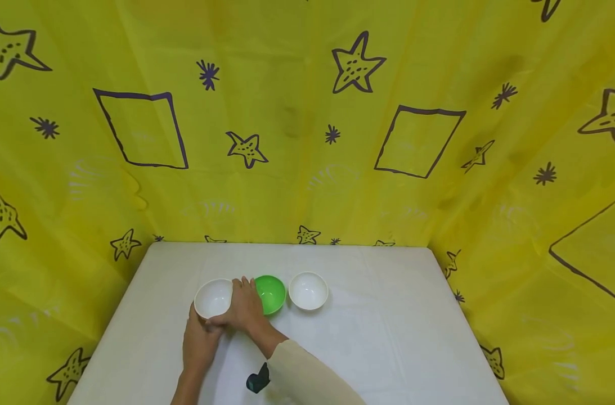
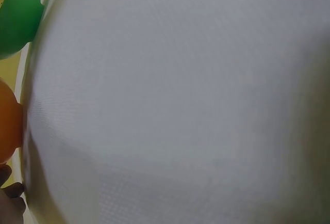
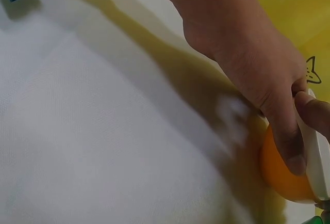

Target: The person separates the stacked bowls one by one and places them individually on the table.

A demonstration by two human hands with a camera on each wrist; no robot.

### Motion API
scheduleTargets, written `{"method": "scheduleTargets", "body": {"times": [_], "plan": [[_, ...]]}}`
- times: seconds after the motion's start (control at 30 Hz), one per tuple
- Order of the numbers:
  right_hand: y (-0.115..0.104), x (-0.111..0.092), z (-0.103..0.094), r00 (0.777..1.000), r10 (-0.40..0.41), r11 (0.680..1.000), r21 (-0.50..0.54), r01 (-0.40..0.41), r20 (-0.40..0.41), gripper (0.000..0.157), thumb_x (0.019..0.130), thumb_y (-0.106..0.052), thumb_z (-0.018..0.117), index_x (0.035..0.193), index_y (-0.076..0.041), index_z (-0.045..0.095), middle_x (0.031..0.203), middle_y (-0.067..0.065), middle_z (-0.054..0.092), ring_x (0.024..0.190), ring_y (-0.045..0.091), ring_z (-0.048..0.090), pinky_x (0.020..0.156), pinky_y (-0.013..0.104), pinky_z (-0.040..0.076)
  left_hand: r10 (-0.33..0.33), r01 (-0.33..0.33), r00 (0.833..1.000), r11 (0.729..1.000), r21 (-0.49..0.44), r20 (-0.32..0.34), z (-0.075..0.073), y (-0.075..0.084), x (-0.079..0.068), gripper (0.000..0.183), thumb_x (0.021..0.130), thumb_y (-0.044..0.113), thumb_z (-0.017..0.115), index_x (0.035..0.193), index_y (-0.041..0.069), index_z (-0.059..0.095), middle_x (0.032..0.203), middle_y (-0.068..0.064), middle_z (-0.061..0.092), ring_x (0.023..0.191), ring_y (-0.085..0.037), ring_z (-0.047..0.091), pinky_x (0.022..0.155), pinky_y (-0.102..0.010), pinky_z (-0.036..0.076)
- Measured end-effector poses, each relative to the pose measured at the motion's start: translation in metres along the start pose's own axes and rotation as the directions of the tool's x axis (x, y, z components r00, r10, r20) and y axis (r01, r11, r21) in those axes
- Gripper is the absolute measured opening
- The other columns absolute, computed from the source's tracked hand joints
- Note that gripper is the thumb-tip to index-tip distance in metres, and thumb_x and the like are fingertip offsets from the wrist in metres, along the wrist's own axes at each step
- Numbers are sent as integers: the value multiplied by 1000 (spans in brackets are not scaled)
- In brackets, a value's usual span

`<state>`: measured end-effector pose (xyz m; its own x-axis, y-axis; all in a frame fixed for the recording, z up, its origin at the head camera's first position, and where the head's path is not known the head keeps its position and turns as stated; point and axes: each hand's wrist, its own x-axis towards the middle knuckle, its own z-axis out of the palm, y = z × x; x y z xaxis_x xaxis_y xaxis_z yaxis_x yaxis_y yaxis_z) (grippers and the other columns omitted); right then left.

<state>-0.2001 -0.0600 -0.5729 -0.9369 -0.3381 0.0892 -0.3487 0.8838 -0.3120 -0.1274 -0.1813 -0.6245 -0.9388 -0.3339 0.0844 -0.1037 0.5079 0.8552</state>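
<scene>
A white bowl (image 1: 213, 298) sits inside an orange bowl (image 3: 281, 170), which is hidden beneath it in the head view. My left hand (image 1: 200, 343) grips the stack from the near left, its thumb against the orange bowl's side in the right wrist view. From the right, my right hand (image 1: 243, 306) reaches over and holds the white bowl at its rim. Just beyond the right hand stands a green bowl (image 1: 270, 295), partly covered by the fingers. The left wrist view catches only edges of the orange bowl (image 2: 9, 123) and green bowl (image 2: 20, 17).
A second white bowl (image 1: 308, 291) stands right of the green one. Near the right sleeve lies a dark teal item (image 1: 258, 379), its kind unclear. The white-covered table (image 1: 388, 337) is enclosed by yellow curtains (image 1: 287, 185) with drawn stars and frames.
</scene>
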Motion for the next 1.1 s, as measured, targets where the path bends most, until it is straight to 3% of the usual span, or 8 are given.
{"method": "scheduleTargets", "body": {"times": [0.37, 0.6, 0.87, 1.1], "plan": [[0, -3, -3, 1000, -1, 1000, 26, 2, -19, 108, 62, -72, 92, 141, -7, 56, 137, 6, 65, 141, 24, 52, 122, 33, 32, 0, 1, 1000, 999, 40, -26, 2, 2, -2, 92, 91, 10, 80, 161, -8, 23, 149, -42, 43, 139, -59, 41, 112, -73, 34], [-2, -3, -8, 1000, 4, 998, 60, -3, -14, 109, 64, -68, 93, 145, -6, 53, 142, 7, 62, 144, 23, 50, 123, 32, 30, -17, 17, 1000, 999, 37, -16, 1, 2, 1, 94, 91, 12, 79, 161, -9, 20, 152, -41, 40, 143, -58, 36, 115, -71, 31], [-3, -5, -16, 1000, 10, 990, 142, -6, -30, 112, 64, -64, 94, 149, -6, 50, 145, 8, 60, 138, 27, 54, 120, 33, 36, -16, 16, 1000, 999, 35, -26, 1, 3, 1, 95, 91, 14, 80, 162, -9, 20, 152, -42, 39, 143, -57, 36, 116, -70, 31], [3, -10, -29, 999, 13, 939, 343, 1, -38, 110, 66, -52, 98, 152, -6, 47, 131, 4, 64, 113, 19, 63, 89, 27, 56, -1, 2, 999, 999, 39, -40, 2, 4, 2, 93, 90, 17, 84, 161, -3, 27, 150, -37, 46, 139, -56, 44, 111, -70, 37]]}}
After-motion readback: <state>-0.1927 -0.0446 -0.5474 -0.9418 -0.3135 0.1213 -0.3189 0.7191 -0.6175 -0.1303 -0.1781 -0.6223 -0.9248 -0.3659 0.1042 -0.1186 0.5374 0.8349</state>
